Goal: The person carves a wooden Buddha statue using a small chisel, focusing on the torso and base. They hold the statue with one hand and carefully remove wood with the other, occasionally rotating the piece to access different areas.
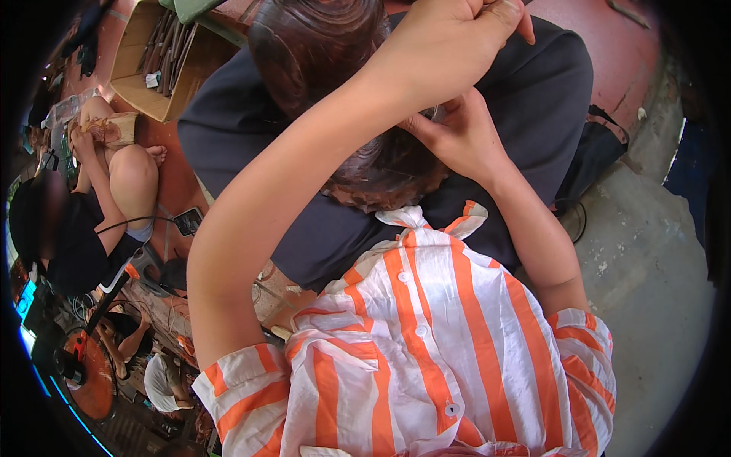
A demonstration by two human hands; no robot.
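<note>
A glossy dark brown carved piece, which looks like wood [316,49], lies between my legs, with a rough, scalloped lower edge. My left forearm crosses over it. My left hand [476,27] is closed at the top edge of the view, and a dark bit of something shows beside its fingers; what it grips cannot be made out. Below it, my right hand [472,141] rests against the carved piece with thumb and fingers bent together. Its fingertips are partly hidden behind my left wrist, so whatever they pinch is not visible.
A cardboard box [129,72] of thin dark rods stands at upper left. Another person [114,183] sits at the left, working on a light brown piece. Below them are a round fan [87,373], cables and more people. Grey concrete [640,251] lies to the right.
</note>
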